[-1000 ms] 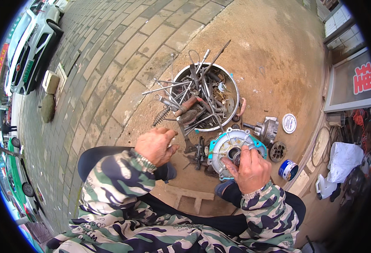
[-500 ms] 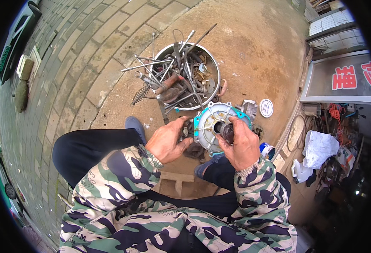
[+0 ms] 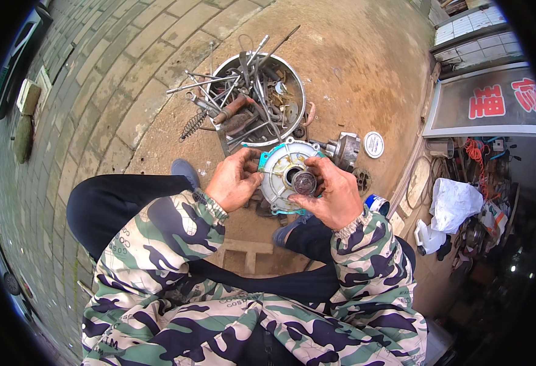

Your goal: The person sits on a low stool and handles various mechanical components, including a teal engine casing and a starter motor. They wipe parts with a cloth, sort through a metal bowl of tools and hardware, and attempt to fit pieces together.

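Observation:
A round grey metal cover (image 3: 276, 185) with bolt lugs and teal gasket sealant round its rim faces up in front of me. At its left edge my left hand (image 3: 234, 178) is closed, thumb and fingers gripping the rim. My right hand (image 3: 332, 190) is closed round a short cylindrical part (image 3: 304, 182) with a dark, shiny round end. That part stands over the cover's centre hole; I cannot tell how far it goes in. Greasy brown smears mark the cover round the hole. Dark metal parts lie beneath it, mostly hidden.
Just beyond the cover, a metal basin (image 3: 303, 97) brims with wrenches, rods and a coil spring (image 3: 193, 125). To its right lie a grey metal casting (image 3: 345, 151) and a white round lid (image 3: 373, 144). A blue-and-white can (image 3: 377, 204) stands by my right knee; a cluttered doorway is farther right.
My left hand, apart from the cover before, now grips its left rim. The cover has shifted left, uncovering more of the casting. My right hand has moved left with the cylindrical part.

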Available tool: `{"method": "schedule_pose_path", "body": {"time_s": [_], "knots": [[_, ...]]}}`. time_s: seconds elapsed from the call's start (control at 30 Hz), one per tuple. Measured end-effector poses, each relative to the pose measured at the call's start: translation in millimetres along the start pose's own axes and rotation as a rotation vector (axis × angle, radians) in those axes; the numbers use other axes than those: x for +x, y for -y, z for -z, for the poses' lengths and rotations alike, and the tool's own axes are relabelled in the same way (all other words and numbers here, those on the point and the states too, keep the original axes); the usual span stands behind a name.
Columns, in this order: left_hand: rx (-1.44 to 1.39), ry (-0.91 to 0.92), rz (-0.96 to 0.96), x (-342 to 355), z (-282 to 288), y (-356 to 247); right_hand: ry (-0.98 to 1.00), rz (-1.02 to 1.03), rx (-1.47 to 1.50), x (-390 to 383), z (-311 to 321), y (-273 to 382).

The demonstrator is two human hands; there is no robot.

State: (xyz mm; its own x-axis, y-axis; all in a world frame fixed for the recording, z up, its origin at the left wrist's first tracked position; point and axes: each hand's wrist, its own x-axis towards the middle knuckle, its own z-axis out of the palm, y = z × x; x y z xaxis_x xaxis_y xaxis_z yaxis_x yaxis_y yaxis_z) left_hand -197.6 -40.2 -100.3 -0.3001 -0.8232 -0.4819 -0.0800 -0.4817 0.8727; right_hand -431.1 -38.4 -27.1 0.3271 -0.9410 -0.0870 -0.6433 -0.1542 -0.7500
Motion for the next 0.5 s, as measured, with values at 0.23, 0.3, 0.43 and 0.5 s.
{"method": "schedule_pose_path", "body": {"time_s": [0.23,0.3,0.43,0.5], "knots": [[-0.023,0.013,-0.018,4.2,1.9,-5.0,-0.044,0.016,-0.135,-4.7,2.1,-0.2],[-0.03,0.01,-0.019,7.7,1.3,-1.8,-0.058,0.015,-0.13,-4.8,1.8,-2.8],[-0.013,-0.008,-0.027,10.8,-2.3,-0.2,-0.128,0.073,-0.13,-6.2,2.2,-8.5],[-0.018,-0.017,-0.047,11.6,-1.0,2.1,-0.115,0.051,-0.123,-5.5,3.9,-5.8]]}}
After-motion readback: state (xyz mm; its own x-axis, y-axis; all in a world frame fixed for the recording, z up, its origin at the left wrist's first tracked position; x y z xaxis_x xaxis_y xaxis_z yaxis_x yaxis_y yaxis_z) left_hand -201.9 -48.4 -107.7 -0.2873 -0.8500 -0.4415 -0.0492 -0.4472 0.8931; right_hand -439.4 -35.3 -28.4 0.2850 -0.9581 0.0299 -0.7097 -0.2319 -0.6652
